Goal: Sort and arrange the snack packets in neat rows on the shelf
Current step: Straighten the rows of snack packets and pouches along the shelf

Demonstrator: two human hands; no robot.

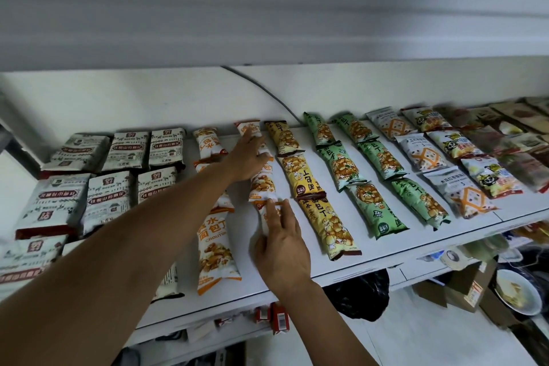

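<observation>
Both arms are showing bare from frame edge to fingertips. The long left forearm (118, 261) is showing at 8 o'clock, with the bare left hand (248, 157) near centre. The right forearm (323, 327) is showing at 6 o'clock, below the bare right hand (282, 246).

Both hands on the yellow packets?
No: the left hand and right hand both rest on the orange-and-white packets, beside the yellow packets.

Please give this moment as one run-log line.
step: aligning one column | left hand: flat on far orange packet | right hand: touches near orange packet | shelf: yellow packets, green packets in rows
</observation>
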